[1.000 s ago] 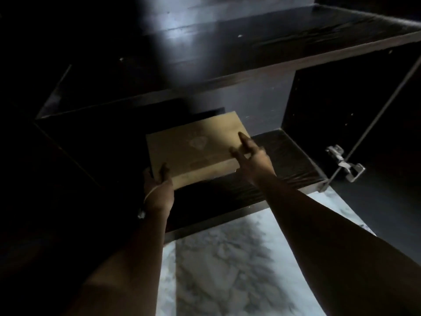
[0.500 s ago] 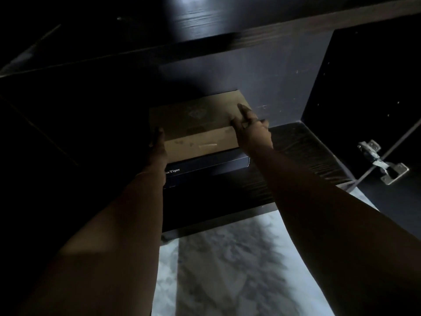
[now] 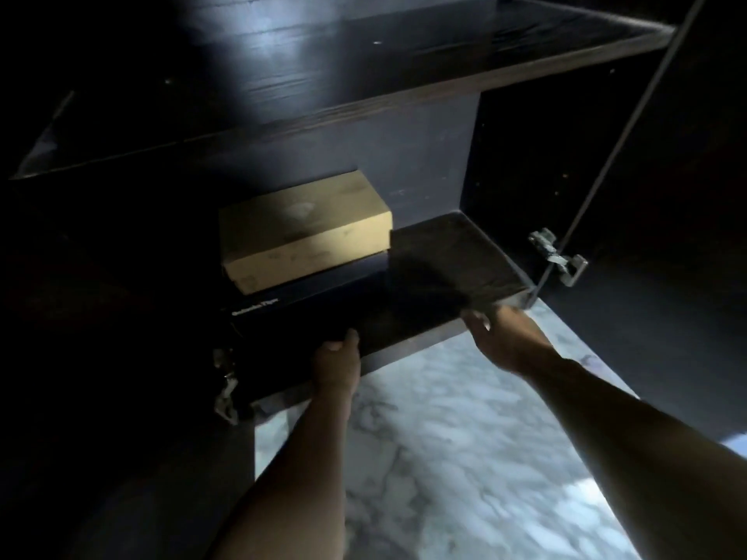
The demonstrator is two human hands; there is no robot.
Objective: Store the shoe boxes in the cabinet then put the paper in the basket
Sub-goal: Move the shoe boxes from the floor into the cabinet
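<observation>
A tan shoe box (image 3: 303, 228) lies on top of a dark shoe box (image 3: 291, 313) with white lettering, at the back left of the dark cabinet's lower compartment (image 3: 465, 256). Both hands are at the compartment's front edge, away from the tan box. My left hand (image 3: 337, 359) has its thumb up against the front edge, just below the dark box, and holds nothing. My right hand (image 3: 501, 337) is blurred, its fingers loosely spread, empty, near the right front corner. No paper or basket is in view.
The cabinet's right door (image 3: 667, 297) stands open, with a metal hinge (image 3: 558, 256) on it. Another hinge (image 3: 224, 381) shows at the left front. A dark shelf (image 3: 364, 62) spans above. White marble floor (image 3: 444, 458) lies below my arms.
Both hands let go of the tan box and pulled back to the cabinet's front edge. The tan box now rests on the dark box.
</observation>
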